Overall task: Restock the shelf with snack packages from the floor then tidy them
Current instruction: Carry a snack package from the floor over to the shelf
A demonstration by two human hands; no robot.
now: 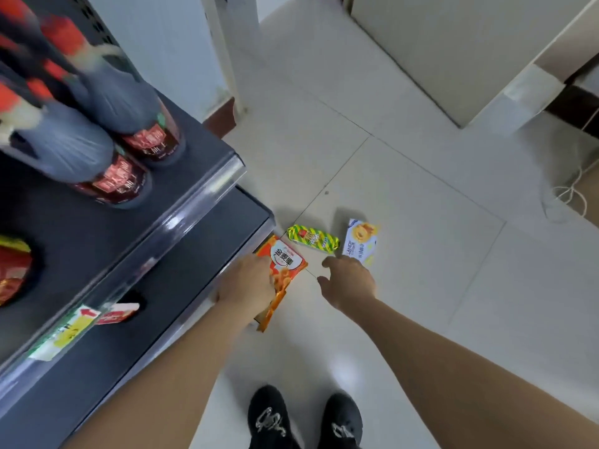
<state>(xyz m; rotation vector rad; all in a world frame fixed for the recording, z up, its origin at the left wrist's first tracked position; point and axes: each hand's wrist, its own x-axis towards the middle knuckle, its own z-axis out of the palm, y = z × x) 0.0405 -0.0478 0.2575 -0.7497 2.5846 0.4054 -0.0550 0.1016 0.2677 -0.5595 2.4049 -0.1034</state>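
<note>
**Snack packages on tile floor, shelf corner at left**

Head view. Left hand (251, 280) grips the orange snack bag (281, 277) along its left edge, fingers wrapped round the pack; the bag is tilted, its lower corner near the floor (405, 222), just off the corner of the lower shelf (194, 270). Right hand (350, 281) is open, fingers spread and holding nothing, poised at about 3 o'clock from the orange bag and apart from it.

Green-and-yellow striped packet (313, 238) lies flat on the tiles at 1 o'clock from the orange bag, close to it. White-and-blue biscuit box (360, 241) stands just beside the striped packet at its 3 o'clock, directly beyond the right hand's fingertips at 12 o'clock.

Upper shelf (97, 228), dark, carries two dark bottles with red labels (123, 150) toward 10 o'clock, blurred. Red packet (13, 273) shows at the left edge. Yellow-and-green price tag (63, 332) sits on the shelf's clear front rail. Black shoes (304, 416) stand at 6 o'clock. White cable (570, 192) lies coiled at 3 o'clock.
</note>
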